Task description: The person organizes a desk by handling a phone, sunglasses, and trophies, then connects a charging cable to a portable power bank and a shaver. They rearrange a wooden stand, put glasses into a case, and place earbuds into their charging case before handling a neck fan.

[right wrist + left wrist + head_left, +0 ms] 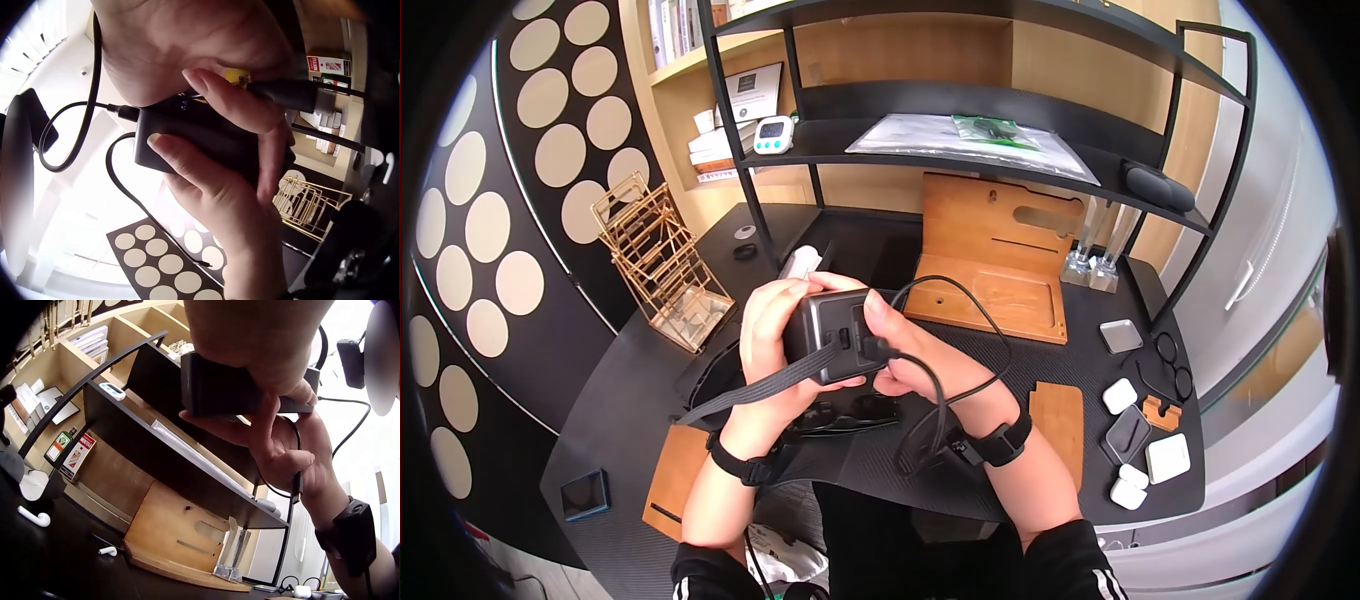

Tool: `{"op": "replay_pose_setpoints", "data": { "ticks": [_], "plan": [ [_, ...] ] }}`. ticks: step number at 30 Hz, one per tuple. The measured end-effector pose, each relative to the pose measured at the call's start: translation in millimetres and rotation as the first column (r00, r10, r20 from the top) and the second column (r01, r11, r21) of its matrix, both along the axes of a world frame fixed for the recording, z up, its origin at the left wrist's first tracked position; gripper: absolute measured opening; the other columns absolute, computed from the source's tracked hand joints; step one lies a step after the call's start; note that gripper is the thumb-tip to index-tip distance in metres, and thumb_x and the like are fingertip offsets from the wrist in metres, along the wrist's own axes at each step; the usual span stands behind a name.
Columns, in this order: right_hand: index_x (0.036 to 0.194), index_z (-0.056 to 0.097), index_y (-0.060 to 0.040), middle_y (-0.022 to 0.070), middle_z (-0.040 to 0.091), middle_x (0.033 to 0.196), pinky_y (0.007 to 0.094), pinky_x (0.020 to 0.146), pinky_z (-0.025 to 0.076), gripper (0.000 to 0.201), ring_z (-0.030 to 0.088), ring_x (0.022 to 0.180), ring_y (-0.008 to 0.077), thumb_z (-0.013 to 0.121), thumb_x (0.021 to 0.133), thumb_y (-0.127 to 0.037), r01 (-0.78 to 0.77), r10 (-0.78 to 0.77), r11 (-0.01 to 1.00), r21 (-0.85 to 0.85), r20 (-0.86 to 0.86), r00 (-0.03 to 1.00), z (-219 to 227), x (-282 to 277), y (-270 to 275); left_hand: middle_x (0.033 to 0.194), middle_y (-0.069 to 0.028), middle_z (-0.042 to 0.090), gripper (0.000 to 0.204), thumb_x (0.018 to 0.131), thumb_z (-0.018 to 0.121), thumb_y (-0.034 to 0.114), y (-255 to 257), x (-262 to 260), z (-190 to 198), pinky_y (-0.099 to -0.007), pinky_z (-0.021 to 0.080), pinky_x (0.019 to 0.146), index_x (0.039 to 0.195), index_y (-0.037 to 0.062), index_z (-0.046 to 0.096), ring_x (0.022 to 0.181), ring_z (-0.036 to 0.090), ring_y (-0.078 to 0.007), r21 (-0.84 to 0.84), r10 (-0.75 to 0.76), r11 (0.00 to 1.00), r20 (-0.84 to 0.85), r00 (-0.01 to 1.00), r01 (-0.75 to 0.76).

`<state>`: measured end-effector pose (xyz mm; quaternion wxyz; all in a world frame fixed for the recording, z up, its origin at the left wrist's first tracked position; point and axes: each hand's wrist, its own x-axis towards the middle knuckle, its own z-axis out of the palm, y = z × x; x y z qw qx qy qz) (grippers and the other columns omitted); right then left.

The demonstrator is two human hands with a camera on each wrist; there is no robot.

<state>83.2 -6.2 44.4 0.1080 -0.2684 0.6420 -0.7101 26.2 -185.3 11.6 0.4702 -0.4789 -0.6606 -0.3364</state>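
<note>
Box (822, 320), black and corded, sits between both hands (766, 325), which grip it.

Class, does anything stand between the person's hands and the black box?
Nothing visible does: the left hand and right hand both grip the black box. In the head view, a grey strap and black cable only cross in front.

A white timer (775, 135) on a black shelf (820, 143); gold rack (662, 263) at left.
</note>
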Motion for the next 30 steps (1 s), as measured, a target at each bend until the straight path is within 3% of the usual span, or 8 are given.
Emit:
{"op": "replay_pose_setpoints", "data": {
  "ticks": [6,7,10,18,19,21,27,30],
  "plan": [
    [0.144,0.024,-0.0095,0.0109,0.054,0.100,0.0197,0.041,0.031,0.079,0.040,0.053,0.0058,0.028,0.091,-0.068,-0.006,0.004,0.998,-0.064,-0.037,0.999,-9,-4,-8,0.114,-0.0150,0.053,0.096,0.058,0.082,0.055,5,4,-17,-0.0440,0.042,0.092,0.128,0.0048,0.040,0.106,0.052,-0.0308,0.223,-0.188,0.963,0.161,0.969,0.150],
    [0.141,0.026,-0.0080,0.0142,0.052,0.112,0.0221,0.053,0.044,0.074,0.053,0.073,0.0105,0.027,0.094,-0.065,-0.091,0.091,0.996,0.003,-0.046,0.995,-6,-5,0,0.116,-0.0146,0.052,0.095,0.060,0.082,0.054,7,8,-18,-0.0440,0.042,0.093,0.129,0.0063,0.038,0.107,0.050,-0.0300,0.232,-0.152,0.966,0.169,0.974,0.110],
    [0.138,0.028,-0.0051,0.0173,0.045,0.128,0.0336,0.095,0.043,0.066,0.043,0.120,0.0222,0.028,0.097,-0.057,-0.096,0.080,0.989,-0.114,-0.139,0.987,-7,-3,-4,0.117,-0.0148,0.048,0.099,0.061,0.082,0.054,13,9,-31,-0.0429,0.041,0.094,0.133,0.0088,0.031,0.107,0.050,-0.0282,0.332,-0.234,0.932,0.243,0.941,0.146],
    [0.129,0.041,0.0047,0.0222,0.062,0.097,0.0339,0.086,0.046,0.068,0.063,0.094,0.0305,0.044,0.094,-0.054,0.130,-0.168,0.984,-0.124,-0.389,0.906,-21,-14,-10,0.118,-0.0159,0.046,0.087,0.076,0.077,0.037,30,21,-27,-0.0421,0.039,0.095,0.135,0.0099,0.019,0.107,0.049,-0.0262,0.321,-0.323,0.918,0.268,0.908,0.232],
    [0.129,0.041,0.0042,0.0229,0.062,0.095,0.0342,0.084,0.047,0.065,0.063,0.091,0.0312,0.046,0.094,-0.051,0.157,-0.178,0.984,-0.085,-0.402,0.898,-19,-12,-9,0.125,-0.0135,0.042,0.098,0.072,0.070,0.062,23,18,-36,-0.0396,0.038,0.095,0.138,0.0115,0.018,0.109,0.047,-0.0241,0.288,-0.246,0.945,0.324,0.914,0.153],
    [0.136,0.031,0.0007,0.0158,0.051,0.124,0.0346,0.102,0.034,0.060,0.049,0.117,0.0254,0.044,0.097,-0.043,0.064,-0.035,0.995,0.077,-0.328,0.944,-3,-4,2,0.125,-0.0143,0.042,0.095,0.073,0.071,0.059,18,11,-36,-0.0396,0.038,0.095,0.137,0.0123,0.019,0.110,0.047,-0.0241,0.181,-0.146,0.978,0.224,0.964,0.106],
    [0.127,0.039,0.0027,0.0160,0.058,0.110,0.0338,0.093,0.041,0.050,0.056,0.102,0.0271,0.051,0.094,-0.033,0.149,-0.114,0.987,0.062,-0.382,0.917,10,3,11,0.126,-0.0162,0.041,0.079,0.085,0.067,0.027,30,17,-23,-0.0424,0.035,0.100,0.140,0.0136,0.011,0.116,0.045,-0.0267,0.130,-0.153,0.983,0.211,0.966,0.127],
    [0.121,0.044,0.0029,0.0141,0.063,0.100,0.0319,0.086,0.045,0.043,0.061,0.091,0.0253,0.054,0.093,-0.028,0.167,-0.149,0.986,0.001,-0.437,0.887,10,-3,12,0.127,-0.0186,0.039,0.093,0.071,0.078,0.022,23,17,-24,-0.0456,0.034,0.101,0.139,0.0168,0.014,0.118,0.043,-0.0316,0.100,-0.283,0.959,0.305,0.909,0.265]
  ]
}}
